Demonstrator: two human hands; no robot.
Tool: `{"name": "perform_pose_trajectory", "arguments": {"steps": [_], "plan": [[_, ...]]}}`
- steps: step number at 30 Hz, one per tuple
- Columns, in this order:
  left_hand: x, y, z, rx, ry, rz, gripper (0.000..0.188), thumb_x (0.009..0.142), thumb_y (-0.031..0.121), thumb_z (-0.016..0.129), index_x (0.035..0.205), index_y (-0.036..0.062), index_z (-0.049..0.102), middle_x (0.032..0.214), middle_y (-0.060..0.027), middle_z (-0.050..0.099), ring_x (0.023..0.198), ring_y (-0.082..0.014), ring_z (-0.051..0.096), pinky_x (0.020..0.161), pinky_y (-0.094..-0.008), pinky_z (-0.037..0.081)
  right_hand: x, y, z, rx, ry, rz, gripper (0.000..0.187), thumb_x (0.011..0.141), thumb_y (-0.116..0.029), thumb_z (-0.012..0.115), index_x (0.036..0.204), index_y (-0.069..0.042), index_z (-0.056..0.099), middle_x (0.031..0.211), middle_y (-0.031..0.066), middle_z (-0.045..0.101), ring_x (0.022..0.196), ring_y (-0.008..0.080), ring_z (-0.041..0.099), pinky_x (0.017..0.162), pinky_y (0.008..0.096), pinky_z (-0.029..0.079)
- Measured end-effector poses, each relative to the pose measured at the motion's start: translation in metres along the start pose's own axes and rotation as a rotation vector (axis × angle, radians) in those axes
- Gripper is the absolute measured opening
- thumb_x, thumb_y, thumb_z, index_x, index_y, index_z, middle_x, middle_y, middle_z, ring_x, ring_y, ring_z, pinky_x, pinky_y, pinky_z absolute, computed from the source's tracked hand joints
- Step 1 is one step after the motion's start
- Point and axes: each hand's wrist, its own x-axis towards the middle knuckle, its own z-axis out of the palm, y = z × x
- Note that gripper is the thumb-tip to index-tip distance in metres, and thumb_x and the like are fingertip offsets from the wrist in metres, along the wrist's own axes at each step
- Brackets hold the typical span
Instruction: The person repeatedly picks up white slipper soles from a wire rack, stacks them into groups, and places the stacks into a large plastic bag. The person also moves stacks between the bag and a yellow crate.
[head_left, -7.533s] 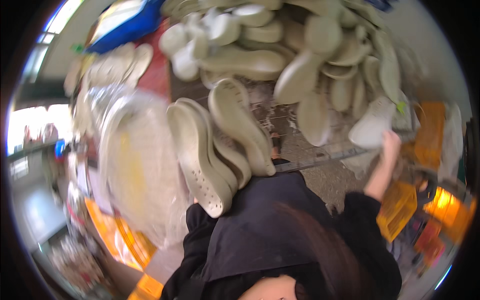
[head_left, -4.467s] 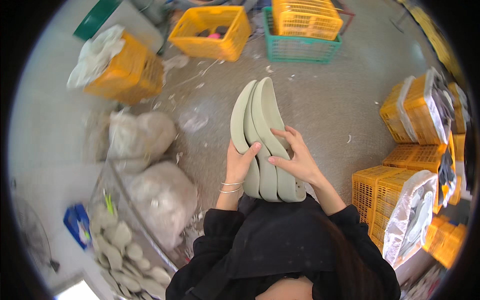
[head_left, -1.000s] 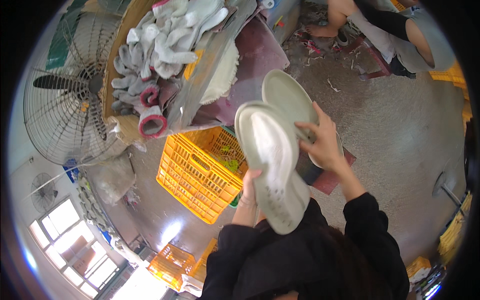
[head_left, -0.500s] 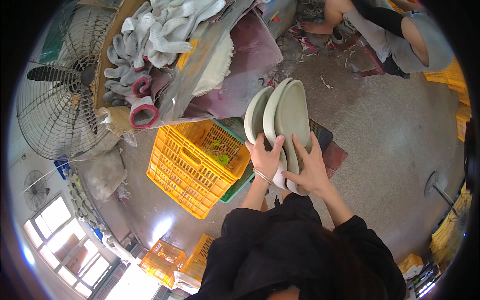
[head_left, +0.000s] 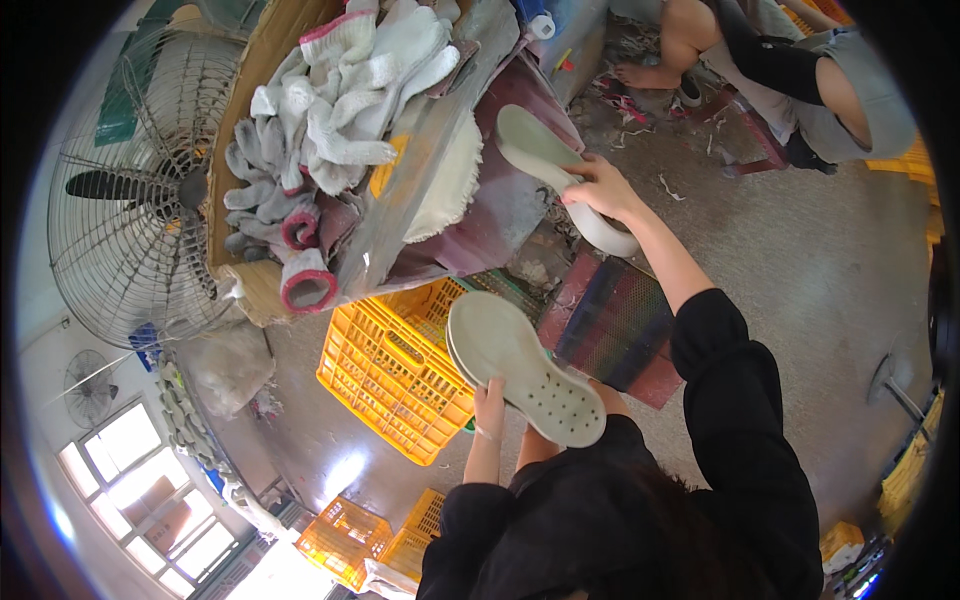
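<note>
My left hand (head_left: 488, 408) grips a pair of pale grey-green shoe soles (head_left: 500, 345), stacked one over the other close to my body. The upper one lies face up, with small holes dotted over its heel end. Farther out and to the right, my right hand (head_left: 602, 188) is closed round the middle of another pale shoe sole (head_left: 535, 140). That sole is held at the edge of a dusty maroon surface (head_left: 490, 225), its rounded end pointing away from me. My right fingertips are partly hidden behind it.
A yellow plastic crate (head_left: 390, 385) stands left of my legs. Beyond it, white and grey work gloves (head_left: 340, 110) fill a cardboard box beside a caged fan (head_left: 130, 190). A dark mesh-topped stool (head_left: 615, 325) is in front of me. Another person's leg (head_left: 685, 45) shows at far right.
My hands have moved apart, splitting the held soles between them. The right hand carried one sole away from me toward the maroon surface; the left lowered the others toward the crate.
</note>
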Motion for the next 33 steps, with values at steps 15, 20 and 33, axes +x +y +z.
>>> {"name": "perform_pose_trajectory", "arguments": {"steps": [15, 20, 33], "plan": [[-0.008, -0.009, -0.028, 0.143, 0.061, 0.016, 0.026, 0.086, 0.018, 0.057, 0.098, -0.0041, 0.063, 0.089, -0.0054, 0.064, 0.083, -0.0144, 0.059, 0.072, -0.0293, 0.047, 0.024, -0.013, -0.008, 0.297, -0.081, -0.004, 0.045, 0.058, -0.031, 0.070, 0.099, -0.013, 0.076, 0.075, 0.0066, 0.067, 0.077, 0.0171, 0.062, 0.069, 0.0273, 0.045], [-0.006, -0.003, -0.023, 0.174, 0.031, 0.035, 0.025, 0.088, 0.017, 0.055, 0.104, -0.0018, 0.061, 0.093, -0.0063, 0.064, 0.084, -0.0170, 0.062, 0.072, -0.0296, 0.050, 0.059, -0.023, -0.003, 0.254, -0.157, 0.147, 0.038, 0.059, -0.030, 0.071, 0.089, -0.006, 0.075, 0.075, 0.0062, 0.065, 0.075, 0.0164, 0.061, 0.067, 0.0266, 0.044], [0.002, 0.047, 0.021, 0.259, 0.005, 0.130, 0.025, 0.084, 0.018, 0.058, 0.094, -0.0043, 0.062, 0.080, -0.0024, 0.059, 0.070, -0.0118, 0.052, 0.063, -0.0266, 0.041, -0.112, 0.000, -0.044, 0.585, -0.254, -0.035, 0.061, 0.061, -0.026, 0.068, 0.119, -0.006, 0.066, 0.146, 0.0123, 0.041, 0.133, 0.0270, 0.039, 0.109, 0.0363, 0.029]]}}
